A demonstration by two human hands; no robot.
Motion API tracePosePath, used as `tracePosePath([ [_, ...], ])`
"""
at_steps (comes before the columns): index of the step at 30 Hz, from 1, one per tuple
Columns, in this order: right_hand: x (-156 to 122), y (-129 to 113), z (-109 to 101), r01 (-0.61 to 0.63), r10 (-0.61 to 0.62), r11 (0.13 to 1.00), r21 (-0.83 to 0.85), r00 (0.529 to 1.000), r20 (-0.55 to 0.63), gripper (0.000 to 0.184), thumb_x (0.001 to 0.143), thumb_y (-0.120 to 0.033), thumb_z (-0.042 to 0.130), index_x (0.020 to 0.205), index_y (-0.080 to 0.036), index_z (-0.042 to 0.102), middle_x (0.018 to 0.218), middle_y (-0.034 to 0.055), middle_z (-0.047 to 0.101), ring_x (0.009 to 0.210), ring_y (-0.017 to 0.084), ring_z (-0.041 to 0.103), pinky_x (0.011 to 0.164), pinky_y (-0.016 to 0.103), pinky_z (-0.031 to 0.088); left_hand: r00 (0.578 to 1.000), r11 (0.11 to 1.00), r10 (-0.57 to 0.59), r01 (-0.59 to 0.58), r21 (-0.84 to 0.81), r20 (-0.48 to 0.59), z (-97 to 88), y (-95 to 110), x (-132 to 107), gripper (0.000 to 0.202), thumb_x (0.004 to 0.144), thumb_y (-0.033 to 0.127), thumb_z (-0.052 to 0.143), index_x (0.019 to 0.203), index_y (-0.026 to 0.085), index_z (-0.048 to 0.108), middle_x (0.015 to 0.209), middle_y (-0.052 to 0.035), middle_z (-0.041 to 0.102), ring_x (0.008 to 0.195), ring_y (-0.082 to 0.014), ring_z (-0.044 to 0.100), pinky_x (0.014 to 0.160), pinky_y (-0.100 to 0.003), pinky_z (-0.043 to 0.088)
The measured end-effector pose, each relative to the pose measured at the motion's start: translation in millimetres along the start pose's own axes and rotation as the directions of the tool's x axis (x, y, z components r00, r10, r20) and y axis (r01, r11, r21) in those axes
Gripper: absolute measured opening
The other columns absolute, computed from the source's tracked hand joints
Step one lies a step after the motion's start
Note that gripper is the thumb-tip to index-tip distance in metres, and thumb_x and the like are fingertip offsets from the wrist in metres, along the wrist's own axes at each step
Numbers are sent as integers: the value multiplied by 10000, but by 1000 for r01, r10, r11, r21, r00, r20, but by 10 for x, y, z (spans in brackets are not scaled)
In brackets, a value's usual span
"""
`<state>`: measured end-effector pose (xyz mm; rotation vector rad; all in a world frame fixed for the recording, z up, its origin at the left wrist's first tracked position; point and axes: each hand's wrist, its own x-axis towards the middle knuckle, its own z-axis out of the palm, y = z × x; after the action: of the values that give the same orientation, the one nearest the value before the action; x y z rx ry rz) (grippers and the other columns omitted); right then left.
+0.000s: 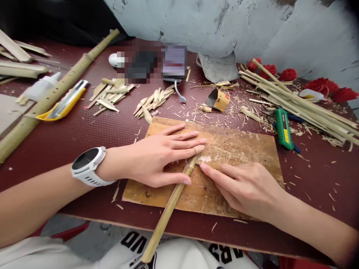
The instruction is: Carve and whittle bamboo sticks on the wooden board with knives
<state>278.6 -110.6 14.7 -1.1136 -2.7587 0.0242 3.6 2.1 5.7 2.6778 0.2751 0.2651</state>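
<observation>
A thin bamboo stick [168,211] lies slanted across a worn wooden board [244,144], its near end hanging past the table's front edge. My left hand [159,157], with a white watch on the wrist, lies flat over the stick's far end and pins it to the board. My right hand [244,186] rests on the board just right of the stick, index finger stretched out with its tip next to the stick's end. It holds nothing.
On the dark red table [84,134]: a yellow utility knife [63,102] beside a long thick bamboo pole [53,95] at left, piles of bamboo slivers [153,102], a green cutter [283,129], a bundle of thin sticks [297,99], red paper flowers [322,84] and shavings.
</observation>
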Motion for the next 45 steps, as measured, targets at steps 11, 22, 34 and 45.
tracePosePath([
  [11, 44, -94, -124, 30, -18, 990, -138, 996, 87, 483, 994, -142, 519, 1474, -103, 546, 810, 9, 647, 538, 156, 575, 512, 357, 245, 1000, 1000, 7, -7, 20, 0, 7, -2, -2, 806, 1032, 551, 571, 1665, 141, 287, 1659, -135, 410, 1594, -334, 307, 1351, -572, 115],
  [22, 46, -44, -48, 23, -18, 991, -129, 999, 43, 343, 974, -120, 561, 1316, -128, 587, 822, -5, 643, 582, 163, 589, 528, 348, 276, 1000, 1000, 11, -11, 26, 0, 11, -4, -10, 776, 1047, 563, 536, 1661, 151, 303, 1673, -120, 386, 1604, -323, 286, 1357, -544, 77],
  [34, 113, -80, -134, -108, 97, 993, -41, 974, -205, 189, 997, -336, 679, 1009, -190, 559, 860, 5, 679, 613, 123, 614, 537, 293, 382, 999, 1000, 14, -14, 2, -36, 11, -7, -20, 816, 1018, 593, 584, 1655, 151, 329, 1653, -143, 415, 1581, -341, 339, 1354, -562, 101],
  [45, 50, -186, -168, -13, 378, 831, 556, 745, -549, 130, 945, -196, 595, 1068, -238, 598, 859, 69, 633, 798, 233, 654, 678, 397, 559, 999, 1000, 12, -11, 15, -36, 15, -15, -29, 852, 1017, 631, 560, 1652, 117, 319, 1660, -150, 405, 1592, -332, 316, 1360, -546, 80],
])
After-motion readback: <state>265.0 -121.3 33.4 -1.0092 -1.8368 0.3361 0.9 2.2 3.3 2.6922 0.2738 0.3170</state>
